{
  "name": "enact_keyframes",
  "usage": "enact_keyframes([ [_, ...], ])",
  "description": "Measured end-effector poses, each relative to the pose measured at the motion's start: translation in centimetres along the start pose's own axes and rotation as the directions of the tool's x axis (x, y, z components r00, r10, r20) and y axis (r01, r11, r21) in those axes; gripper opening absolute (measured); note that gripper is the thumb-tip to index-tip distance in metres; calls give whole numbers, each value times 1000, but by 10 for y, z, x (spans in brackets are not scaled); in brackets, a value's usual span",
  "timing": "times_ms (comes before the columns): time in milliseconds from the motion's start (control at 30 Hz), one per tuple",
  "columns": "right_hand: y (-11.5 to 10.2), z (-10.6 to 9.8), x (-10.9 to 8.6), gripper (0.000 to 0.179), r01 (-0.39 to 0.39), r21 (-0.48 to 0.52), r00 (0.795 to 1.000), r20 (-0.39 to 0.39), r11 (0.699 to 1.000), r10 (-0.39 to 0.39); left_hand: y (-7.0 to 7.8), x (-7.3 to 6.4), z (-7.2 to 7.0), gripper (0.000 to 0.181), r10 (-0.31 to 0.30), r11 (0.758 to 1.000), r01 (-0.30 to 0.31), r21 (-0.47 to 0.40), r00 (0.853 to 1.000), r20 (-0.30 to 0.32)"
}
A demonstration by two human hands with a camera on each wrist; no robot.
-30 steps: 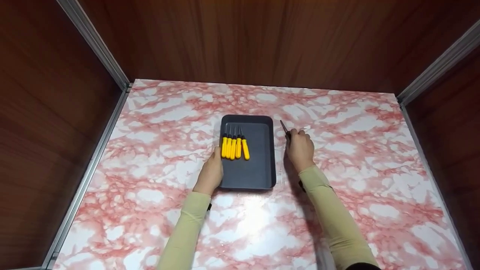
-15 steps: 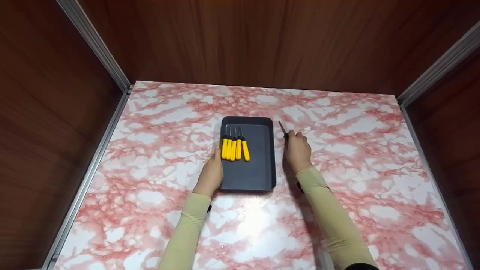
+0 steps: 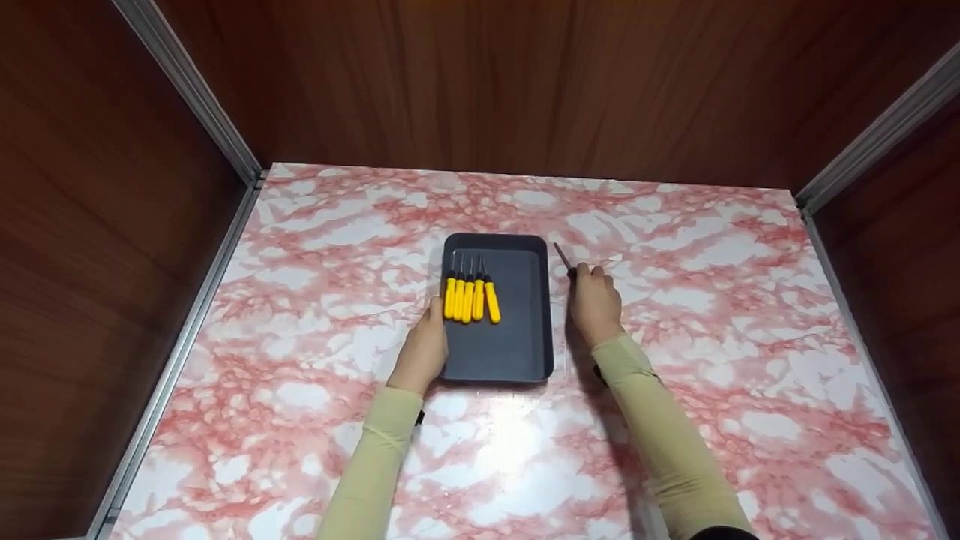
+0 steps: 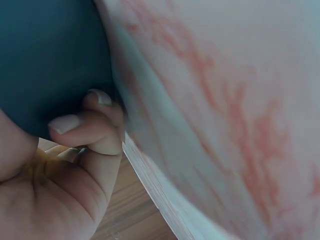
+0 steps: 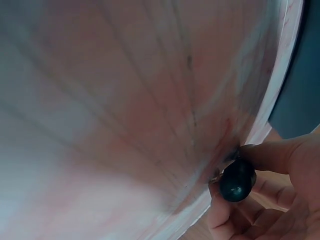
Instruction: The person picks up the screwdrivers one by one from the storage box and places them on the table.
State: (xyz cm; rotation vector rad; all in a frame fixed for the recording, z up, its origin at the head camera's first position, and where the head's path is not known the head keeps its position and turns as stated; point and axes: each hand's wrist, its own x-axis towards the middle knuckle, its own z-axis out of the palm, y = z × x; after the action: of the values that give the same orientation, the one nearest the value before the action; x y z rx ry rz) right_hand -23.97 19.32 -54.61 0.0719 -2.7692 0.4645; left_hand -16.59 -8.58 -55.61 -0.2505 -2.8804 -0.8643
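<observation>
A dark grey rectangular tray stands mid-table. Several yellow-handled screwdrivers lie side by side in its left half, black collars and thin shafts pointing to the far end. My left hand grips the tray's left wall; in the left wrist view its curled fingers are against the tray's edge. To the right of the tray, my right hand holds a dark-handled tool with a slim metal shaft, tip angled toward the tray's far right corner. Its rounded dark handle end shows between thumb and fingers in the right wrist view.
The table has a red and white marbled top. Brown wood-look panels enclose it at the back and both sides, with metal rails along the corners. A bright glare lies on the table in front of the tray.
My right hand has shifted slightly left with the tool, bringing its tip closer to the tray. The left hand keeps its grip on the tray, and the screwdrivers lie as before.
</observation>
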Motion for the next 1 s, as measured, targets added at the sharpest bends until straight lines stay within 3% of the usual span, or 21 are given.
enact_keyframes([
  [167,0,-1,0,19,-12,9,1000,27,1000,11,0,0,-1,34,3,1000,-3,18,1000,3],
  [433,1,0,-1,20,14,23,1000,-9,1000,-14,0,1,0,35,-14,1000,14,22,1000,15],
  [733,0,-2,-2,21,-3,20,1000,27,1000,2,1,0,-1,37,-17,1000,17,10,1000,26],
  [1000,2,-1,-4,23,26,-9,1000,-1,1000,-26,0,1,-1,39,-20,1000,19,23,999,48],
])
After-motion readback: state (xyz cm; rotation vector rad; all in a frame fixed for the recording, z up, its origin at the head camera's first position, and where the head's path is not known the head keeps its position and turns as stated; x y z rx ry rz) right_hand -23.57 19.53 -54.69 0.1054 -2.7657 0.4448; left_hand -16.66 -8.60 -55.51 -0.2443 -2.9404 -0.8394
